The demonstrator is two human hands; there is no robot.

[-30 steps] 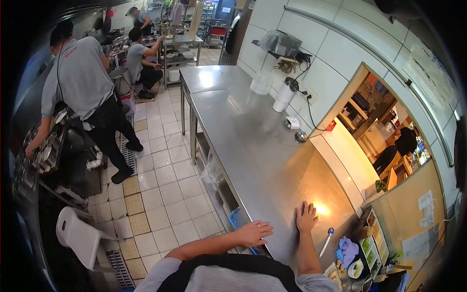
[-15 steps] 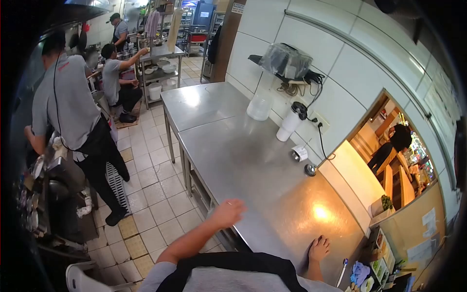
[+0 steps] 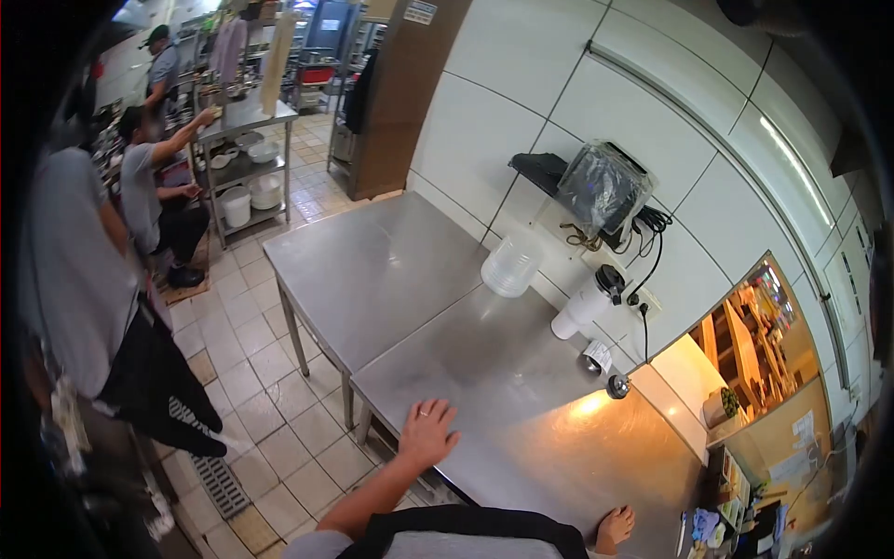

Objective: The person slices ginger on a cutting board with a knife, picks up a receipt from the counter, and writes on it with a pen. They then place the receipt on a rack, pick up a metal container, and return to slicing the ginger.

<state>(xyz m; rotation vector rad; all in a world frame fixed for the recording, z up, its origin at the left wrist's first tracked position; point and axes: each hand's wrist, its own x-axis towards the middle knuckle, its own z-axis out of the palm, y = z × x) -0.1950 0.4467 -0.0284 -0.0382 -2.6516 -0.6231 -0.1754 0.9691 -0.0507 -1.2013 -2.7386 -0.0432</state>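
My left hand [image 3: 429, 435] rests at the near edge of a steel worktable [image 3: 521, 433], fingers spread and a ring on one of them. My right hand [image 3: 615, 528] lies on the same table at the lower right, its fingers loosely stretched out. Neither hand holds anything. Beyond them, along the wall, stand a clear plastic container [image 3: 511, 265], a white tumbler with a black lid [image 3: 589, 300], a small white-labelled can [image 3: 596, 356] and a round metal call bell [image 3: 618, 385].
A person in grey and black [image 3: 84, 279] stands close on the left; another [image 3: 163, 196] sits by a steel shelf rack [image 3: 244, 168]. A plastic-covered device [image 3: 605, 191] hangs on the wall above trailing cables. A blue cloth [image 3: 705, 524] lies at the lower right.
The view has turned to the right. My left hand, blurred earlier, now lies still at the table edge. The nearest person appears farther left, with the legs placed differently.
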